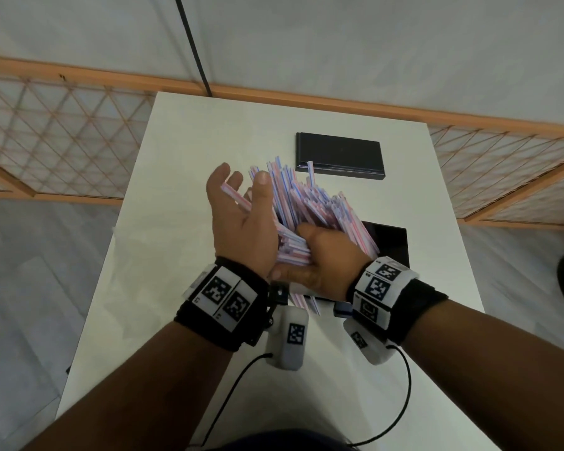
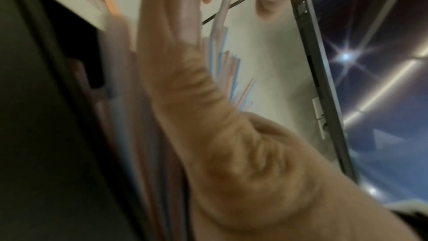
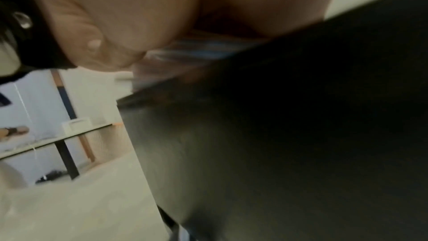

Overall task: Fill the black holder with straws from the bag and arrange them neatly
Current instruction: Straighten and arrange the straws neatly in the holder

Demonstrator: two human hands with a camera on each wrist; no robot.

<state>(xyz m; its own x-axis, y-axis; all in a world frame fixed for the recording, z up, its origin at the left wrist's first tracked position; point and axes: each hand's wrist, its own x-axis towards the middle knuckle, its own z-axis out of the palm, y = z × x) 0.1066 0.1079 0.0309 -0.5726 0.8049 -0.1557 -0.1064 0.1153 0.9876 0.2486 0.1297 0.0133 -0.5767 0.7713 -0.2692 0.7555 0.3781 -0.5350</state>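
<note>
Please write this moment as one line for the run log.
right hand: grips bundle of pink-and-blue striped straws | left hand: open beside bundle | square black holder: under straws | stage: arranging

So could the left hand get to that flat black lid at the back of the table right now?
Probably yes: the left hand is open beside the straws, and bare table lies between it and the lid.

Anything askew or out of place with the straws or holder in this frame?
Yes. The straws fan out unevenly from the black holder, tips at mixed heights. One straw sticks out over the black lid, and a few poke out below the right hand.
</note>
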